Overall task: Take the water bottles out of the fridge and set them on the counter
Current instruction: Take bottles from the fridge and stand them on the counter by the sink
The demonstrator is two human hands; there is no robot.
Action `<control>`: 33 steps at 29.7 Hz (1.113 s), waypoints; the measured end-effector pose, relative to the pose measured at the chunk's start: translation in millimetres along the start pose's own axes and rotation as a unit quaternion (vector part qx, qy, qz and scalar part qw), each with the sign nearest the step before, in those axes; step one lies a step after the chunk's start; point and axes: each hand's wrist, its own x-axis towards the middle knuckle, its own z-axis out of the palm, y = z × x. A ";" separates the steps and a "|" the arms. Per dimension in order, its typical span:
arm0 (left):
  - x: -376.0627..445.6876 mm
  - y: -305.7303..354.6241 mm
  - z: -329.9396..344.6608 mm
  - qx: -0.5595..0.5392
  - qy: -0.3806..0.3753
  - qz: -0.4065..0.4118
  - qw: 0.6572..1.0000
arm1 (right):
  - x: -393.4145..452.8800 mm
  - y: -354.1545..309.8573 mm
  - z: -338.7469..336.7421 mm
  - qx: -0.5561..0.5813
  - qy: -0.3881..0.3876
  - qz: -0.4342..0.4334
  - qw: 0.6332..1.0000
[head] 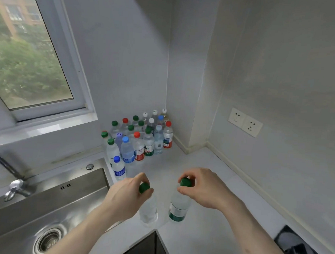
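The left hand (130,190) pinches the cap of one bottle (148,210); the right hand (202,188) pinches another bottle (178,206); both stand low in the middle on the counter (206,234); let go softly, straight up, so neither tips.

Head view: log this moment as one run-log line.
left hand pinches left bottle cap | right hand pinches right bottle cap | both upright over counter

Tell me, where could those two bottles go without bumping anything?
Bare counter lies between the bottle cluster and both hands, and rightward toward the socket wall. The corner by the sink is crowded with bottles.
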 end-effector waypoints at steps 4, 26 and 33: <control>36.8 -25.8 -1.3 0.016 -0.022 0.017 0.999 | 30.0 0.3 7.2 0.008 0.016 0.012 1.000; 207.7 -144.1 35.0 0.051 -0.049 -0.004 0.997 | 192.9 -14.1 71.0 -0.036 0.008 0.061 0.997; 223.7 -161.8 41.6 0.049 -0.042 -0.015 0.998 | 228.7 -21.5 86.9 -0.055 -0.009 0.073 0.996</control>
